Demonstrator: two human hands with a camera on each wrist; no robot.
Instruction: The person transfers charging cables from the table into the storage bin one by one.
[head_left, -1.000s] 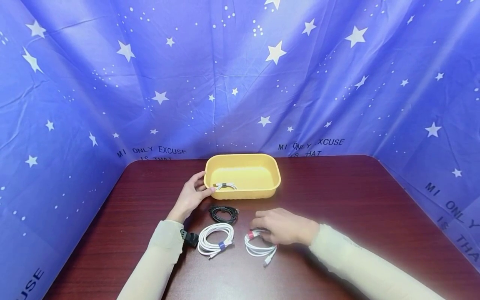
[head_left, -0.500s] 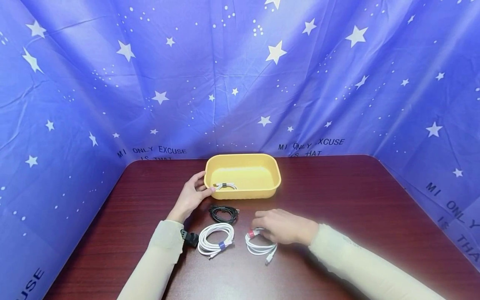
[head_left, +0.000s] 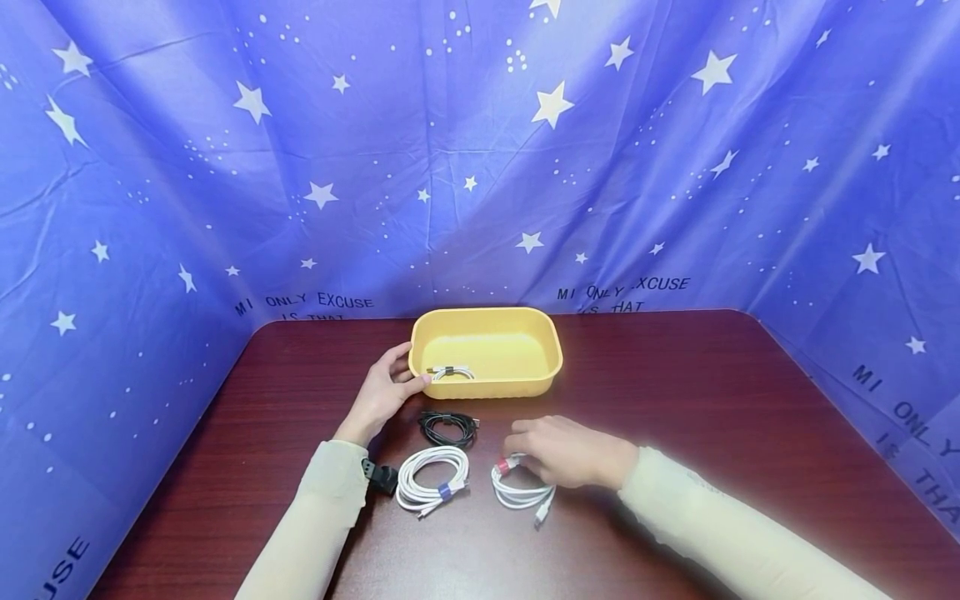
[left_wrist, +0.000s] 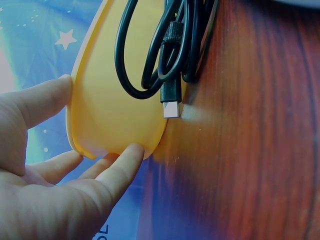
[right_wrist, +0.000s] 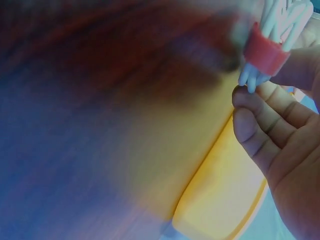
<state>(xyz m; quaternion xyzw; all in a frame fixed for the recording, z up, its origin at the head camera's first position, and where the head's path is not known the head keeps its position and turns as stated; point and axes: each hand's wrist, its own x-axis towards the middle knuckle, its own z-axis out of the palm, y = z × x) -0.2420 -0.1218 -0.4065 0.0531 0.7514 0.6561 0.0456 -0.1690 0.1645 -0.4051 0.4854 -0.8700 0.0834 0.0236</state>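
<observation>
My left hand (head_left: 378,392) holds the left end of a yellow plastic bin (head_left: 495,388), thumb at the front rim and fingers at the side. In the left wrist view, the fingertips touch the bin's yellow wall (left_wrist: 107,100). My right hand (head_left: 566,452) pinches a coiled white charging cable (head_left: 522,500) bound with a red strap (right_wrist: 266,52). That coil hangs just at or slightly above the table; a gap cannot be made out. Inside the bin, at the front left, lies a small white cable (head_left: 453,372) with a dark tie.
A coiled black cable (head_left: 447,428) lies on the table before the bin. Nearer me is a bigger white cable coil (head_left: 431,481) with a blue tie, close to my left wrist's black strap (head_left: 378,475). Blue star-printed curtain (head_left: 480,208) surrounds the dark red table (head_left: 675,400).
The white cable with the red strap has risen slightly and turned a little in my right hand, its loose plug shifting right. My left hand and the bin stay put.
</observation>
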